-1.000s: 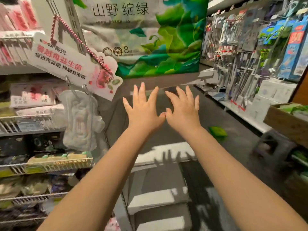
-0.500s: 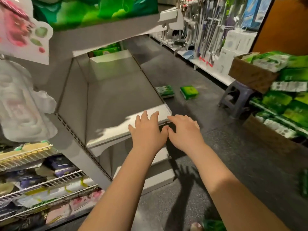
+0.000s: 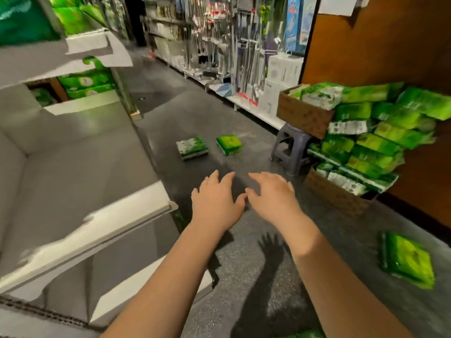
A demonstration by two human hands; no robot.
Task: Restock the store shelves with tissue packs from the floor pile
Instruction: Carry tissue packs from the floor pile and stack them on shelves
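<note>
On the left stands a grey shelf [image 3: 80,167], its near tier bare; green packs [image 3: 85,81] sit on a far shelf behind it. In the middle, the left hand [image 3: 216,201] and right hand [image 3: 271,195] hang over the dark floor [image 3: 256,252], fingers spread and loosely bent, holding nothing, thumbs nearly touching. Beyond them 2 tissue packs [image 3: 192,148] lie apart on the floor. Right, a stacked tissue pile [image 3: 371,140] fills cardboard boxes beside a grey stool [image 3: 290,147]; 1 pack [image 3: 406,261] lies near right.

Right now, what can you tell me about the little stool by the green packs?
The stool is small, grey and looks like plastic, with splayed legs and crossbars. It stands upright on the dark floor against the white shelf base. A brown cardboard box of green tissue packs sits on its seat. Neither hand touches it.
</note>
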